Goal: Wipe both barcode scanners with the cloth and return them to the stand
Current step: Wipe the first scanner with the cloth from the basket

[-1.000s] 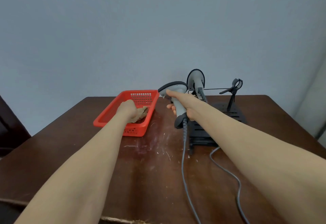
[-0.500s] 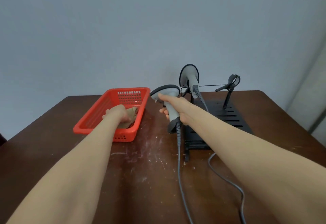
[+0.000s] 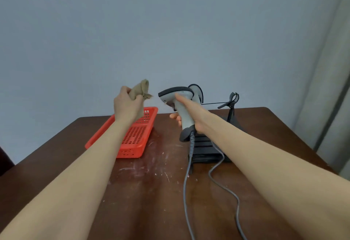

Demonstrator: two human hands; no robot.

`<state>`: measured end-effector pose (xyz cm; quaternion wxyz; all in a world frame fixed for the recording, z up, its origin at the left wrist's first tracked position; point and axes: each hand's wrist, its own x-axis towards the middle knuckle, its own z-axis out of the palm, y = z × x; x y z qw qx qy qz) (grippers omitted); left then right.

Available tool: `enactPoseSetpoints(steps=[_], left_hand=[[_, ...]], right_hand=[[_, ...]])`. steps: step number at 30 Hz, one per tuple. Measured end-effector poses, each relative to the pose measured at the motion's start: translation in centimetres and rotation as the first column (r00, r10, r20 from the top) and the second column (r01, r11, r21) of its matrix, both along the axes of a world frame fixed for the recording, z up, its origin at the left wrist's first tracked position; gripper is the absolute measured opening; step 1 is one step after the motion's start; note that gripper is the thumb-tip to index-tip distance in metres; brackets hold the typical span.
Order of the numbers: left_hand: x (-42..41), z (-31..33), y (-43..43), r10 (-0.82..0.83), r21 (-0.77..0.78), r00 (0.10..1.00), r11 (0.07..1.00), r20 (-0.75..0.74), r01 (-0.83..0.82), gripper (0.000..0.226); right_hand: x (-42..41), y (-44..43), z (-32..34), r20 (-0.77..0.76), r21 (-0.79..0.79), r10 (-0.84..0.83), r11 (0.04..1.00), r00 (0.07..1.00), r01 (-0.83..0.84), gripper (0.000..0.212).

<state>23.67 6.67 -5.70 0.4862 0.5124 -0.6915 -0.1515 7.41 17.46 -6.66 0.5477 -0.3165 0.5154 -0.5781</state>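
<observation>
Two hands are raised above the worktop (image 3: pixel 56 156). Over the red basket (image 3: pixel 132 150), the left hand (image 3: pixel 127 106) has its grip clenched round the tan cloth (image 3: pixel 141 88). The right hand (image 3: pixel 191 115) grips the grey scanner (image 3: pixel 176 93) by its handle, in front of the second scanner (image 3: pixel 198 93) on the black stand (image 3: pixel 206 150).

second scanner (image 3: pixel 198 94) — mostly hidden, cables (image 3: pixel 184 188) cut off below

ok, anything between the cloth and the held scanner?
Nothing visible. The cloth, gripped by the left hand, and the scanner in the right hand are apart, with only open air between. The basket lies below the gap.
</observation>
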Motion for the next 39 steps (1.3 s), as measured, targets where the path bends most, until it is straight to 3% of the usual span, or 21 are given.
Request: enactPoseSetpoints(steps=[3, 8, 11, 14, 17, 20, 24, 27, 32, 35, 39], left_hand=[[-1.9, 1.4, 3.6, -0.121, -0.199, 0.991, 0.974, -0.054, 0.108, 0.034], [-5.0, 1.9, 8.2, -0.221, -0.528, 0.968, 0.811, 0.119, 0.250, 0.023], [-7.5, 1.5, 10.6, -0.220, -0.660, 0.938, 0.667, 0.269, 0.345, 0.030], [-10.7, 0.9, 12.9, -0.163, -0.726, 0.912, 0.560, 0.376, 0.399, 0.018], [-12.3, -0.5, 13.6, -0.143, -0.673, 0.884, 0.598, 0.444, 0.435, 0.016], [-13.2, -2.5, 14.9, -0.288, -0.551, 0.842, 0.652, 0.456, 0.521, 0.027], [-13.1, -3.6, 16.3, -0.485, -0.337, 0.785, 0.718, 0.386, 0.609, 0.021], [-13.0, -2.4, 15.4, -0.439, -0.390, 0.790, 0.699, 0.428, 0.600, 0.028], [-13.6, -0.7, 13.8, -0.275, -0.458, 0.893, 0.782, 0.357, 0.424, 0.022], [-14.2, -2.1, 15.2, -0.346, -0.335, 0.866, 0.819, 0.361, 0.466, 0.023], [-13.9, -3.3, 15.9, -0.433, -0.270, 0.819, 0.794, 0.377, 0.545, 0.021]], right_hand=[[-1.2, 2.5, 0.9, 0.029, -0.025, 0.015, 1.000, 0.999, -0.015, 0.061], [-4.2, 5.7, 0.6, 0.156, -0.043, -0.036, 0.998, 0.987, 0.044, 0.073], [-5.2, 6.9, -0.1, 0.194, -0.045, -0.108, 0.992, 0.975, 0.119, 0.063], [-6.3, 7.9, -0.7, 0.298, -0.046, -0.171, 0.980, 0.939, 0.193, 0.044], [-6.1, 7.9, -1.1, 0.405, -0.082, -0.151, 0.976, 0.902, 0.200, 0.029], [-6.8, 8.0, -1.8, 0.480, -0.098, -0.177, 0.963, 0.859, 0.253, 0.023], [-8.3, 8.5, -2.2, 0.433, -0.061, -0.197, 0.967, 0.880, 0.247, 0.042], [-7.9, 8.2, -2.2, 0.407, -0.089, -0.188, 0.966, 0.894, 0.244, 0.029], [-7.5, 7.5, -1.7, 0.363, -0.086, -0.164, 0.974, 0.917, 0.208, 0.025], [-8.4, 7.5, -1.9, 0.398, -0.068, -0.178, 0.972, 0.900, 0.223, 0.025], [-9.1, 7.9, -2.7, 0.486, 0.001, -0.195, 0.975, 0.852, 0.222, 0.030]])
